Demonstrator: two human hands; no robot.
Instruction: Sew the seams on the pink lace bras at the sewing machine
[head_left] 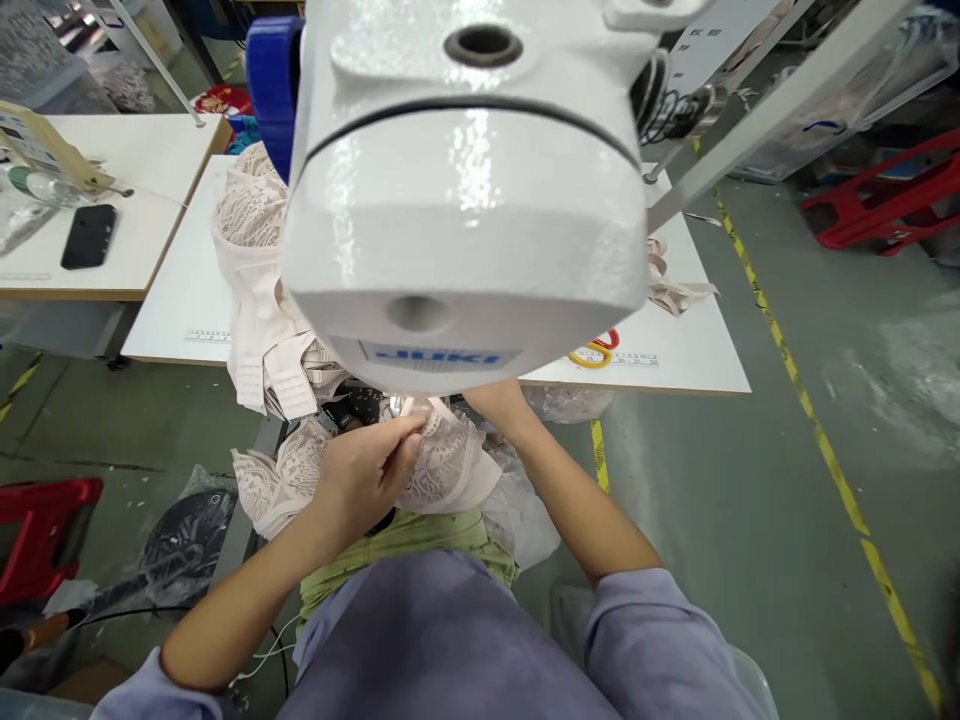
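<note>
A beige lace bra [442, 465] hangs below the head of a white sewing machine [465, 230]. One of its cups lies on each side of my left hand [371, 465]. That hand pinches the bra's upper edge between thumb and fingers. Most of my right hand [495, 400] is under the machine head, so its fingers are hidden and I cannot see what they touch. The needle area is mostly covered by the machine head. To the left, more beige bras [259, 290] are heaped on the table, their wide bands hanging over its front edge.
Scissors with red and yellow handles [594, 350] lie on the white table [697, 350] at right, near beige straps [671, 280]. A black phone [88, 237] rests on the neighbouring table. Red stools [892, 195] stand on the floor. A slanted metal post [772, 110] rises at right.
</note>
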